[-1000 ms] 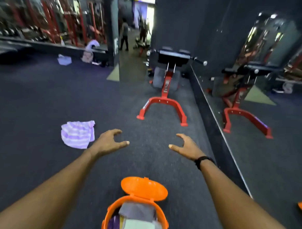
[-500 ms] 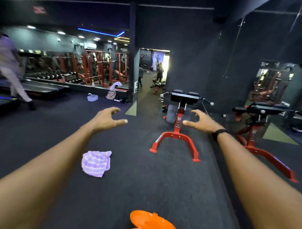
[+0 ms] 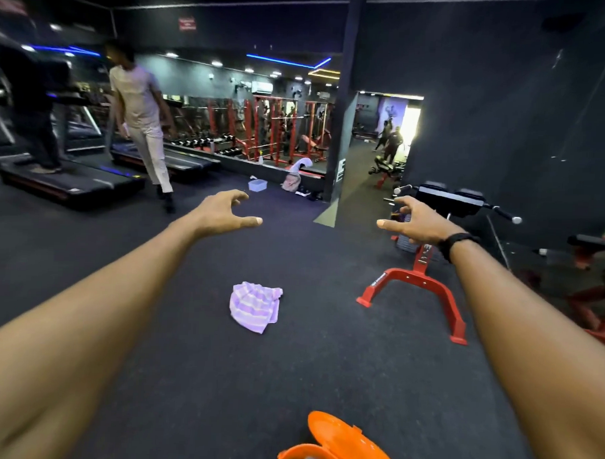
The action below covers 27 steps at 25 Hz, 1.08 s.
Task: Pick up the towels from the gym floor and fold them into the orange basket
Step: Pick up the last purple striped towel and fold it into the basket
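Observation:
A crumpled purple-and-white striped towel lies on the dark gym floor ahead of me. The orange basket stands at the bottom edge, its lid flipped open toward the back; only its rim and a bit of grey cloth inside show. My left hand and my right hand are stretched out in front at chest height, fingers loosely curled, holding nothing. Both hover well above and beyond the towel. A white towel hangs on a ledge far back.
A red-framed exercise bench stands right of the towel, against a mirrored wall. Treadmills fill the left, with a person in light clothes stepping off. A small plastic tub and a pink bag sit at the far wall.
My view has lifted and swung left; the basket has dropped to the bottom edge, and the towel now sits near centre. Both arms stay outstretched and empty. A person walks by the treadmills.

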Motion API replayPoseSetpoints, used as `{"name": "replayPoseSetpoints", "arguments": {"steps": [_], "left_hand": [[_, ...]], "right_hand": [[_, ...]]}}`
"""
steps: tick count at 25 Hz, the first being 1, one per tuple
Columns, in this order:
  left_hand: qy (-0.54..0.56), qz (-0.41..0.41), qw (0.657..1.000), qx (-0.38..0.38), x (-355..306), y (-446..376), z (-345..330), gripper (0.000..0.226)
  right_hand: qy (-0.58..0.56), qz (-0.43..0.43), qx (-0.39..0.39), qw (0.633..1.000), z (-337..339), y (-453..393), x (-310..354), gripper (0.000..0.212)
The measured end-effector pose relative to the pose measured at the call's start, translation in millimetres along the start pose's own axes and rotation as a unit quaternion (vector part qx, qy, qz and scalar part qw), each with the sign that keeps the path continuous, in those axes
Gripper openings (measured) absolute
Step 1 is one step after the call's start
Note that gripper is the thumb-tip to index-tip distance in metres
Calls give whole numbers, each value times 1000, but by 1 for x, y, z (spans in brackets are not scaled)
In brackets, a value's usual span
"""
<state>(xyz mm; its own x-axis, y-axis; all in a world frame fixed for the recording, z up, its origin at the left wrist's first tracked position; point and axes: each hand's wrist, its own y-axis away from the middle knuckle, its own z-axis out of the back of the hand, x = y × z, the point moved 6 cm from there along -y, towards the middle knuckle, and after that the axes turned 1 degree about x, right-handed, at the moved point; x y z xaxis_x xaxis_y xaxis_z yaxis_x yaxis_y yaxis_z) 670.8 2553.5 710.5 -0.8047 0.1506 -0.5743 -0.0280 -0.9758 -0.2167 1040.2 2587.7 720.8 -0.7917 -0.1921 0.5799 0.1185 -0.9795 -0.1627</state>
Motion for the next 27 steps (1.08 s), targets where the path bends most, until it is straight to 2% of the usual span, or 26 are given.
{"name": "replayPoseSetpoints", "arguments": {"steps": [9,21,27], "left_hand": [[20,78,997,-2,149,-42,23,78],[37,106,993,26,336,-221,64,77],[29,113,991,59,393,-325,31,78]], "right_hand": [[-3,21,54,998,-119,-108,64,82],[-2,-4,51,999,-233,-307,131,75],[8,-37,71,997,-276,-408,106,79]]}}
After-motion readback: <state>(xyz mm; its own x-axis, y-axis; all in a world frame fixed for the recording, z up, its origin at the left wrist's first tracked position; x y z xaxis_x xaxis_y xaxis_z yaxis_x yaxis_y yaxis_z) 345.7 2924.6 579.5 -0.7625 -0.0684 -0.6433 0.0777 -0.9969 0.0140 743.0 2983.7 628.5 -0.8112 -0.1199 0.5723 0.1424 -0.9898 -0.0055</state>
